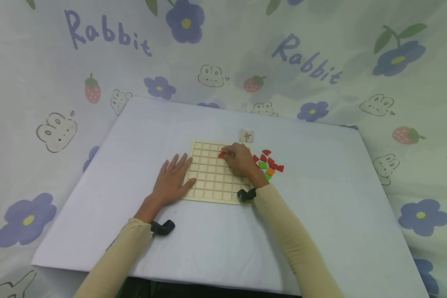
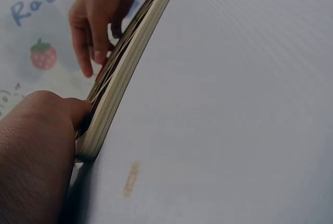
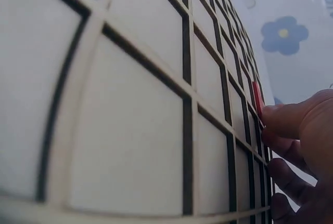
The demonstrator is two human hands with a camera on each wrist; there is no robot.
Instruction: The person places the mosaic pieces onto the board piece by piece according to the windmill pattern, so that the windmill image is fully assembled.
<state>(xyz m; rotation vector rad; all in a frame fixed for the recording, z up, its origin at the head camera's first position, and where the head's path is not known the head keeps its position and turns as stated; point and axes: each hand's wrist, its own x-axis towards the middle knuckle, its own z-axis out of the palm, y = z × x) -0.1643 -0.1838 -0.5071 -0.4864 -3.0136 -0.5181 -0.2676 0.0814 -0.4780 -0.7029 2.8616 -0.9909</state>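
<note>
A wooden grid board [image 1: 210,177] with raised dividers and square cells lies on the table. My left hand [image 1: 170,181] rests flat with spread fingers over the board's left edge, its thumb on the near left cells. Over the upper middle of the grid, my right hand [image 1: 240,159] pinches a small red piece [image 1: 221,155] with a curved edge between thumb and forefinger. In the right wrist view the thumb meets the lower end of that red piece [image 3: 258,97], low against the cells. Its other fingers curl beside the board.
Several loose flat pieces, red, green [image 1: 263,165] and orange [image 1: 270,171], lie right of the board, some partly behind the right wrist. A small card with a printed pattern [image 1: 246,135] lies beyond the board. A patterned cloth [image 1: 223,54] hangs behind the white table [image 1: 342,198].
</note>
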